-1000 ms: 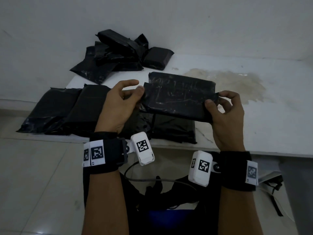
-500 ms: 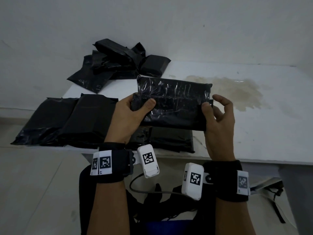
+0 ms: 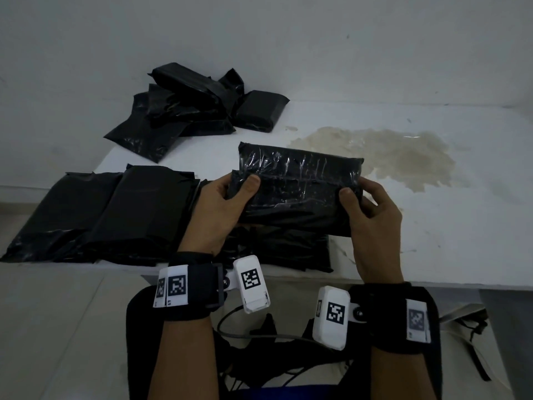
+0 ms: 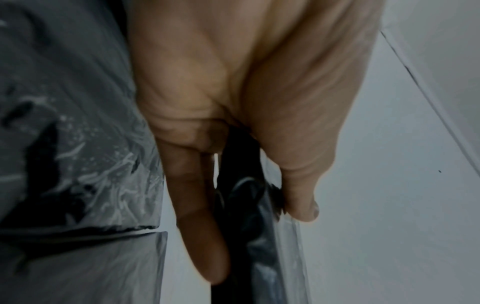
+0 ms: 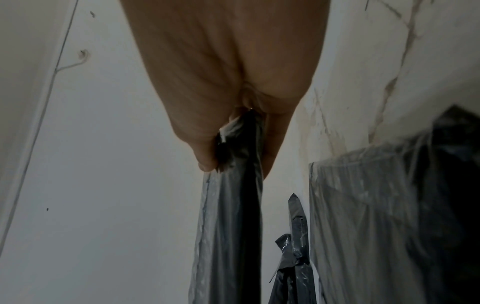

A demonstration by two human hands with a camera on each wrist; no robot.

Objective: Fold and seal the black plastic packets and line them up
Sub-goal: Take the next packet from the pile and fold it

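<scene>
Both hands hold one black packet [image 3: 300, 192] in the air above the white bench [image 3: 450, 226], near its front edge. Left hand [image 3: 219, 209] grips the packet's left end, thumb on top, fingers underneath; right hand [image 3: 372, 217] pinches the right end the same way. Row of flat packets [image 3: 95, 215] lies on the bench at left, one more under the held packet. Loose pile of packets [image 3: 199, 111] sits at the back. Brownish stain [image 3: 389, 151] on the bench at right.
</scene>
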